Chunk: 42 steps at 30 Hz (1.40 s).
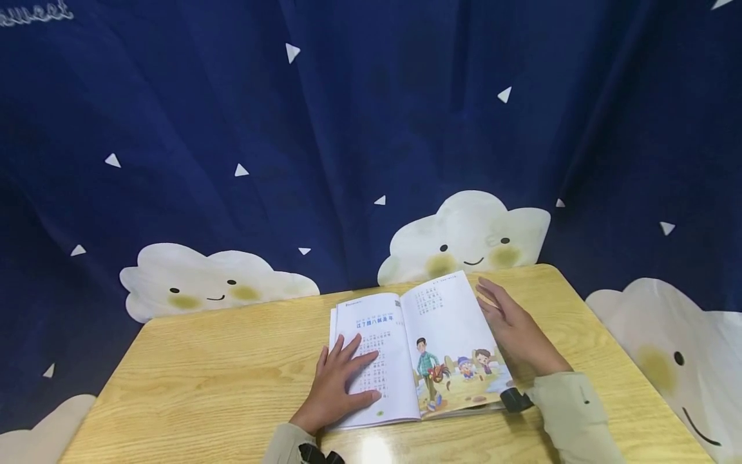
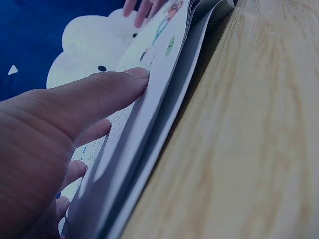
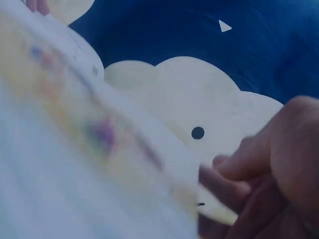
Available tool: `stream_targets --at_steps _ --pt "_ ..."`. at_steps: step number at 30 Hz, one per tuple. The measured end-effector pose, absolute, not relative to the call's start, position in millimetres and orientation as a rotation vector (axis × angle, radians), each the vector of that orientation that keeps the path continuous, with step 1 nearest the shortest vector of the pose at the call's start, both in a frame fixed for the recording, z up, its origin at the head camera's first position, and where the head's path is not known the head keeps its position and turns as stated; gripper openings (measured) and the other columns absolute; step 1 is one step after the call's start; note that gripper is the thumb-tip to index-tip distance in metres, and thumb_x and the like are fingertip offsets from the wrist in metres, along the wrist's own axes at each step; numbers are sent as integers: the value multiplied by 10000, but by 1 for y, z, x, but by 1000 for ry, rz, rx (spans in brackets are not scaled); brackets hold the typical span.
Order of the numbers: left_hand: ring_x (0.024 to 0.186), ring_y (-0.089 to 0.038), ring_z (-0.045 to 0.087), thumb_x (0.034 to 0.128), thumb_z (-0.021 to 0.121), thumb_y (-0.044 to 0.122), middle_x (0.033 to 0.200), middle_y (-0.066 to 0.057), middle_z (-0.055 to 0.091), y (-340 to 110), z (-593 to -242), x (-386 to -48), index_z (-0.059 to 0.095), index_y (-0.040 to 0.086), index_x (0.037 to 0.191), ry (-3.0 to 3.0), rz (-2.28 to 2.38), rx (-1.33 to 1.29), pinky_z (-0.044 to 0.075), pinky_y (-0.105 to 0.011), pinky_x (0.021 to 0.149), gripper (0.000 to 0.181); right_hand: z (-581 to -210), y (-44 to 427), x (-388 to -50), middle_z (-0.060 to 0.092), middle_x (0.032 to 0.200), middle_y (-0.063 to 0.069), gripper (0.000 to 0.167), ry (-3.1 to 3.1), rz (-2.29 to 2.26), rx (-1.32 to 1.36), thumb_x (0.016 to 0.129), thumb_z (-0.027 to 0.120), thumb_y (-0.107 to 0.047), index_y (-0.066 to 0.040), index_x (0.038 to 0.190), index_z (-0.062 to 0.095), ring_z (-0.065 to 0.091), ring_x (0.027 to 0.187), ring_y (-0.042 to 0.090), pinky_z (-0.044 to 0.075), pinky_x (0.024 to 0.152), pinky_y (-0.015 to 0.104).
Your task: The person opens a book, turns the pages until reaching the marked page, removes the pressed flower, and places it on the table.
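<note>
Can see a book (image 1: 406,351) lying open on the pale wooden worktop (image 1: 232,367), slightly to the right of its middle. With the left hand (image 1: 339,380), presses on the left page (image 1: 365,309), with spread and rather straight fingers, grasping nothing. In the left wrist view, can notice also the thumb (image 2: 114,89), laid on this page near a green page mark (image 2: 171,46). With the right hand (image 1: 518,328), reaches to the outer edge of the right page (image 1: 452,322), with loosely bent fingers; looks released, but cannot tell about contact behind the paper. In the right wrist view, hides the fingertips partly behind this page, blurred there. On the left page, shows a blue heading (image 1: 373,323) above lines of small characters; on the right page, shows a coloured picture (image 1: 464,386), with a drawn figure (image 1: 426,361) in green shirt carrying a rooster (image 1: 438,374), near two smaller figures (image 1: 466,368). On both arms, wears beige sleeves (image 1: 574,409) and dark wrist devices (image 1: 514,400). Behind the worktop, has a dark blue curtain (image 1: 348,129) with white triangles (image 1: 241,170) and smiling clouds (image 1: 203,277)
</note>
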<state>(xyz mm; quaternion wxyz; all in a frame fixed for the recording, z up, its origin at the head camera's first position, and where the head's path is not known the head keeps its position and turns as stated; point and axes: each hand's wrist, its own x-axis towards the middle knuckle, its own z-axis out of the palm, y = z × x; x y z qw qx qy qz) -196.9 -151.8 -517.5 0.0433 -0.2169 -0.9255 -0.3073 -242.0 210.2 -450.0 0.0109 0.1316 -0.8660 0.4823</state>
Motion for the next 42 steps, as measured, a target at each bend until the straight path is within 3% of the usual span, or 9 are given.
stream_targets --at_steps 5,11,16,23,28,35,38,40,42 --pt "1443 -412 146 774 696 603 1546 -66 336 -152 -519 -196 583 324 1333 -2841 -936 -655 28 -630 1110 635 -453 214 -243 232 1584 89 691 -2612 1534 540 976 364 75 -227 1556 140 374 1366 330 377 1032 287" --pt "1449 -399 134 779 685 610 1550 -54 329 -153 -517 -198 572 333 1341 -2834 -913 -663 26 -620 1117 637 -448 214 -246 173 1603 48 823 -2533 1654 620 958 405 110 -390 1536 99 346 1383 296 354 992 121" --pt "1449 -397 134 776 685 615 1552 -55 326 -152 -515 -201 571 336 1343 -2836 -902 -667 26 -617 1121 642 -445 214 -248 141 1606 57 825 -2474 1728 657 970 460 69 -383 1540 71 345 1373 339 377 988 157" --pt "1447 -402 137 775 690 604 1550 -69 327 -152 -515 -202 575 314 1344 -2834 -901 -681 25 -618 1122 649 -446 212 -247 200 1558 238 787 -2452 1732 650 959 518 48 -254 1557 104 388 1316 449 427 922 129" --pt "1443 -413 140 775 688 609 1545 -83 334 -151 -515 -199 579 301 1343 -2845 -901 -675 28 -629 1116 655 -446 211 -244 252 1532 258 712 -2471 1761 642 963 543 0 -147 1548 166 384 1320 450 435 922 132" --pt "1449 -399 131 776 681 619 1550 -65 327 -153 -516 -197 573 321 1345 -2852 -912 -661 23 -618 1121 652 -438 201 -234 406 1469 201 533 -2658 1592 655 1004 530 -264 -52 1465 369 375 1331 453 387 1029 541" --pt "1451 -394 123 778 675 626 1554 -58 320 -153 -516 -198 565 324 1353 -2851 -907 -666 22 -615 1123 659 -432 192 -229 614 1199 183 504 -2779 1576 638 1009 506 -303 -64 1442 411 605 1060 380 500 899 515" --pt "1451 -398 124 781 670 630 1554 -58 320 -154 -517 -198 564 323 1354 -2851 -904 -669 25 -619 1120 658 -430 186 -226 637 1068 173 496 -2853 1530 644 1010 493 -297 -45 1431 421 627 856 312 523 799 456" --pt "1451 -399 122 783 669 630 1556 -57 317 -154 -517 -198 563 323 1355 -2853 -905 -671 25 -620 1119 658 -428 179 -222 636 1074 174 507 -2918 1493 634 1002 500 -315 -44 1425 430 612 841 274 511 779 427"
